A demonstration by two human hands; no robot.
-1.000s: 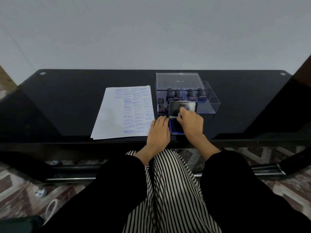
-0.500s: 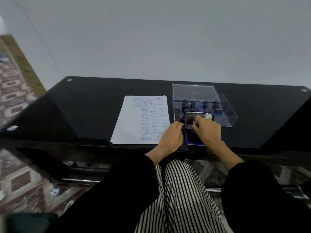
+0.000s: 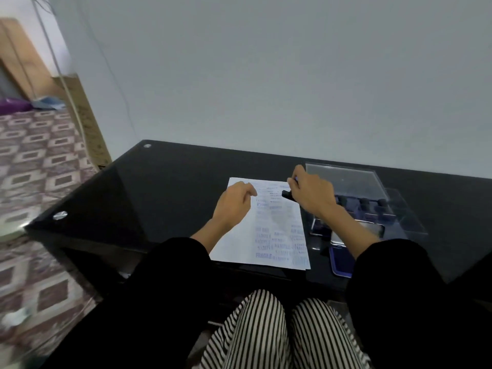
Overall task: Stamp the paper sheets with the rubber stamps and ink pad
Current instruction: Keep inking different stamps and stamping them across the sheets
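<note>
A white paper sheet (image 3: 269, 235) with several blue stamp marks lies on the black table (image 3: 165, 187). My right hand (image 3: 311, 194) hovers over the sheet's far right corner, shut on a dark rubber stamp (image 3: 288, 195) that points down toward the paper. My left hand (image 3: 234, 205) rests loosely curled on the sheet's left side, holding nothing. The open ink pad (image 3: 343, 259), blue inside with a raised lid, sits at the table's near edge right of the sheet, partly under my right forearm.
A clear plastic box (image 3: 372, 198) holding several dark stamps stands right of the sheet, its lid (image 3: 343, 179) propped behind. A grey wall rises behind the table. Patterned floor lies to the left. My striped trousers are below the table edge.
Both hands left the ink pad and moved up-left over the paper. My right hand now holds a stamp. The view swung left.
</note>
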